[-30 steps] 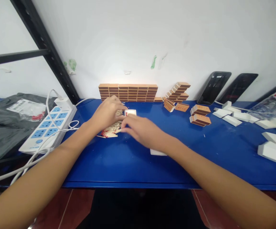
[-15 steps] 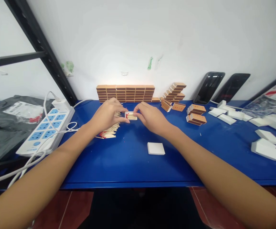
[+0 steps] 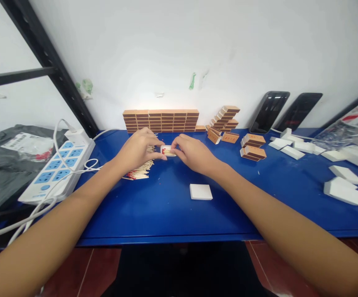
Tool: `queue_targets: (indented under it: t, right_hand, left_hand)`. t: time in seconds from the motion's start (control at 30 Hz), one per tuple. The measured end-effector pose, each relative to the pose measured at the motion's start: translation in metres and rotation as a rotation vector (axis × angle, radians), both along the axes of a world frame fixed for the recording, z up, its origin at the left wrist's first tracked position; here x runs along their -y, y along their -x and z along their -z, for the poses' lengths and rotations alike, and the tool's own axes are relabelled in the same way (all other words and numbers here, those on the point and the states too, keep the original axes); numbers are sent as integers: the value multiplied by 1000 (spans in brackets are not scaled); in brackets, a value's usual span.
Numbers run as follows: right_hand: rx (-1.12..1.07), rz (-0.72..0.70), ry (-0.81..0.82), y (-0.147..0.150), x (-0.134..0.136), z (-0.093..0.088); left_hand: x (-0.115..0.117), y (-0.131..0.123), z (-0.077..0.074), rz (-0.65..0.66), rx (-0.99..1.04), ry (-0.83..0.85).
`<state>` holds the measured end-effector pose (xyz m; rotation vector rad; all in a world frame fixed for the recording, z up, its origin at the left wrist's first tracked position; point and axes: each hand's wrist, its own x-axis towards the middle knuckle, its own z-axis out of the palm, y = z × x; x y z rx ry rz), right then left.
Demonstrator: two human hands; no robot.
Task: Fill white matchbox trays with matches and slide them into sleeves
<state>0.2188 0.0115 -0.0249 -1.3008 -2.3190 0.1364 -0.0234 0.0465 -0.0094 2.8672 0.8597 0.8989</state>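
A pale wall [image 3: 129, 53] stands behind a blue table [image 3: 154, 218], and a dark metal frame [image 3: 50, 66] rises at the left. Near the middle of the table is a small white tray [image 3: 166, 147] with red-tipped matches lying in it. The person's left hand [image 3: 157, 149] grips its left end between thumb and forefinger. The right hand [image 3: 173, 148] is at the other end, thumb and forefinger curled narrowly towards each other; whether they pinch the matches or the tray itself, the view cannot tell.

A loose heap of matches [image 3: 140, 171] lies under and just beside the left hand. Nearer the table's front edge, below the right hand, 1 white box [image 3: 201, 192] lies flat, well apart from the fingers.

Against the wall runs a neat block of brown matchboxes [image 3: 161, 120]. To its right stands a leaning, stepped pile [image 3: 224, 117] of more, and then 2 stacked matchboxes [image 3: 253, 147]. Farther right, 2 dark phones [image 3: 270, 112] lean on the wall, near scattered white pieces [image 3: 342, 192]. A power strip [image 3: 55, 167] sits at the left.
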Motion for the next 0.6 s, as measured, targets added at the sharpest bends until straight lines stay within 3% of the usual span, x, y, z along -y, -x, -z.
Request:
queue_targets:
  t: [0.4, 0.6]
  right_hand:
    - [-145, -34, -41, 2, 1, 2]
    - [-177, -160, -37, 26, 29, -5]
  left_hand:
    - [-1, 1, -1, -13, -15, -11]
    - [-9, 6, 3, -115, -28, -81]
